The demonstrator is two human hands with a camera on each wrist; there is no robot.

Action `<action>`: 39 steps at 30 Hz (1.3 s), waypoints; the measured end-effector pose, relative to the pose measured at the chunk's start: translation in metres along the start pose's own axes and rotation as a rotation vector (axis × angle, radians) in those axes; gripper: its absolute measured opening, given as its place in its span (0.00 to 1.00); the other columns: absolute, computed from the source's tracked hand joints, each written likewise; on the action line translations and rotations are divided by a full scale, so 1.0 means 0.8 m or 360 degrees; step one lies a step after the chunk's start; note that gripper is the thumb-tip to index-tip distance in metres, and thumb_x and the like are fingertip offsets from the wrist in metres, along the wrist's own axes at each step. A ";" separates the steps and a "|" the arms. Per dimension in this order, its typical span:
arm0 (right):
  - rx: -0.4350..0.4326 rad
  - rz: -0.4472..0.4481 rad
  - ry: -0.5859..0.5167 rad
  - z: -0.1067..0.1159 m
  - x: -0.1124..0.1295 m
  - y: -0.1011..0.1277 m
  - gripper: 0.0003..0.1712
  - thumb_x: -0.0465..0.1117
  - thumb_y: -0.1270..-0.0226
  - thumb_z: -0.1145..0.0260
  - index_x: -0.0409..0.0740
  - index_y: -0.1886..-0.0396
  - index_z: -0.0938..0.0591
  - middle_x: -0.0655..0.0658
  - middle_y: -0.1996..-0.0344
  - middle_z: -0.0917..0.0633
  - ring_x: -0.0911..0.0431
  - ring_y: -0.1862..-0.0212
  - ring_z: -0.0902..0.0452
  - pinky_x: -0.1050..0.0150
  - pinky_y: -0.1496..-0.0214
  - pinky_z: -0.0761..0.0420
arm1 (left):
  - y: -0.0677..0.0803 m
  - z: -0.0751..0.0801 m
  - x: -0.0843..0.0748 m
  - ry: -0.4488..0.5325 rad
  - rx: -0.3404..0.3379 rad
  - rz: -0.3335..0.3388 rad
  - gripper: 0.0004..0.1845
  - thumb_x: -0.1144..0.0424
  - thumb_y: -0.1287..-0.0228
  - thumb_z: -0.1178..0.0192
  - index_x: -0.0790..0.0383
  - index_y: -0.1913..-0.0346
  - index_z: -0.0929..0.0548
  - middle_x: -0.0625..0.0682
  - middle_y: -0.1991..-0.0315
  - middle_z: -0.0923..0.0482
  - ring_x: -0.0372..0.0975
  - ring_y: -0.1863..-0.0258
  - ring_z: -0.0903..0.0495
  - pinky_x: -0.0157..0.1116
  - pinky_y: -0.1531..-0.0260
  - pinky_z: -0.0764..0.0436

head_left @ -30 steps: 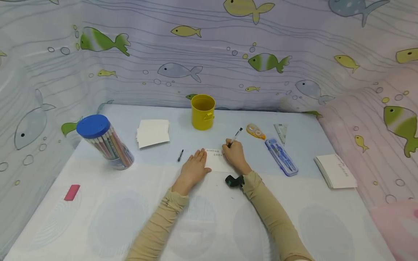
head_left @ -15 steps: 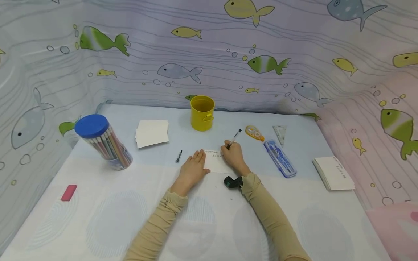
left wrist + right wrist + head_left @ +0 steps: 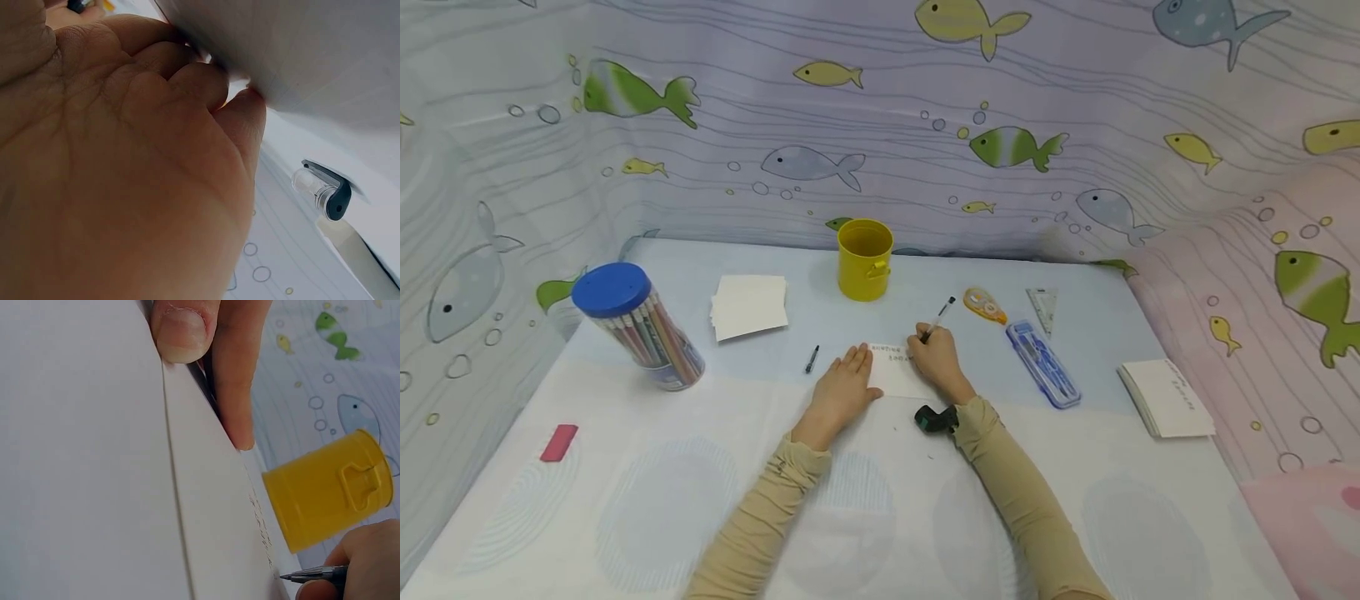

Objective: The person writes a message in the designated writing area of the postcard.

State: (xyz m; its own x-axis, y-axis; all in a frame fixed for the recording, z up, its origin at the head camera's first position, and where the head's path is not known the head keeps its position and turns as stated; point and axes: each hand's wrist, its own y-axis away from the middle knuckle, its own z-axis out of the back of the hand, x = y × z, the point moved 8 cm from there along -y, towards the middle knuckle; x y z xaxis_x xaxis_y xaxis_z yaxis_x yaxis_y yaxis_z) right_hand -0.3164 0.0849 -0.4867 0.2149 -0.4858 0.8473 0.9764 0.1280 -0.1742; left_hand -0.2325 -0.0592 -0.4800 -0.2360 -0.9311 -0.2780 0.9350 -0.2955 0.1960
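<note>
A small cream card [image 3: 904, 383] with two short lines of handwriting lies in the middle of the table in the head view. My left hand [image 3: 842, 390] rests on its left side, fingers extended and together. My right hand [image 3: 938, 357] pinches a clear-barrelled pen [image 3: 945, 308] over the second line. In the right wrist view, the pen's tip [image 3: 289, 576] is right at the end of the writing on the card [image 3: 215, 506]. A dark pen cap [image 3: 812, 359] lies left of my left hand; the left wrist view shows the cap [image 3: 325, 190] closer.
Behind the card stands a yellow bucket [image 3: 865, 271]. To the left are blank cards [image 3: 750, 307], a blue-lidded pencil tub [image 3: 643, 329] and a red eraser [image 3: 558, 443]. On the right lie correction tape [image 3: 985, 305], a set square [image 3: 1043, 308], a blue case [image 3: 1042, 363] and written-on cards [image 3: 1167, 398].
The head view has shifted slightly between the first frame and the later ones. Both hands keep nearly the same place on the card, the pen still in my right hand.
</note>
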 end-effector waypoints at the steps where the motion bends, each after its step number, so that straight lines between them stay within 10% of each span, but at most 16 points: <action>1: -0.0022 0.0000 -0.0005 0.001 0.000 0.001 0.23 0.30 0.39 0.48 0.48 0.89 0.45 0.57 0.92 0.48 0.64 0.86 0.59 0.71 0.84 0.54 | 0.000 -0.001 0.000 -0.0003 0.0009 -0.0003 0.39 0.48 0.30 0.47 0.70 0.27 0.43 0.60 0.24 0.50 0.50 0.23 0.49 0.48 0.24 0.45; 39: -0.0027 0.0001 0.0041 0.001 -0.003 0.000 0.23 0.32 0.37 0.47 0.48 0.89 0.43 0.56 0.94 0.45 0.64 0.88 0.56 0.73 0.86 0.53 | -0.002 0.002 0.001 0.0005 -0.0017 -0.0009 0.39 0.48 0.31 0.46 0.70 0.27 0.43 0.61 0.24 0.49 0.50 0.23 0.49 0.49 0.24 0.45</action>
State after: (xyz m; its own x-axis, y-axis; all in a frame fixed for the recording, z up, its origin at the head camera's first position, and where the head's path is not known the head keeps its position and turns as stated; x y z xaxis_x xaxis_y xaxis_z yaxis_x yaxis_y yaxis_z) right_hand -0.3172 0.0865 -0.4882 0.2155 -0.5078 0.8341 0.9765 0.1135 -0.1832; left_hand -0.2344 -0.0598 -0.4793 -0.2404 -0.9288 -0.2820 0.9365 -0.2984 0.1844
